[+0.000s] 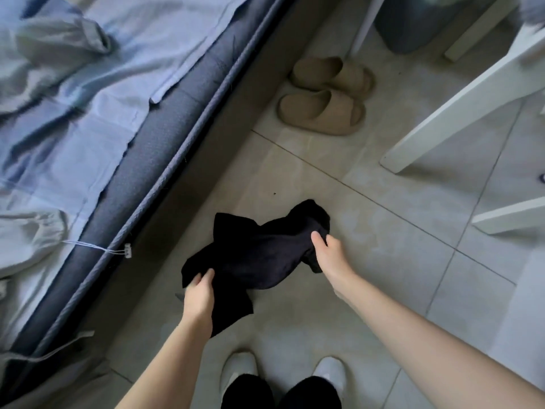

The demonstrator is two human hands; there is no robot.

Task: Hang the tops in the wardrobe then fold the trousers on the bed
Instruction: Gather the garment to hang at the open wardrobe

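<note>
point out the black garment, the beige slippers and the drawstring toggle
black garment (259, 255): head view, middle of the cloth
beige slippers (321, 113): head view, strap of the nearer slipper
drawstring toggle (127, 250): head view, the small end piece

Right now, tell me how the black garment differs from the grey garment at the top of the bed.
The black garment is held in the air over the floor tiles; the grey garment lies on the bed. The left hand and right hand grip the black one at opposite ends; nothing touches the grey one. One is black, the other pale grey. Both are crumpled, neither hung nor folded.
</note>
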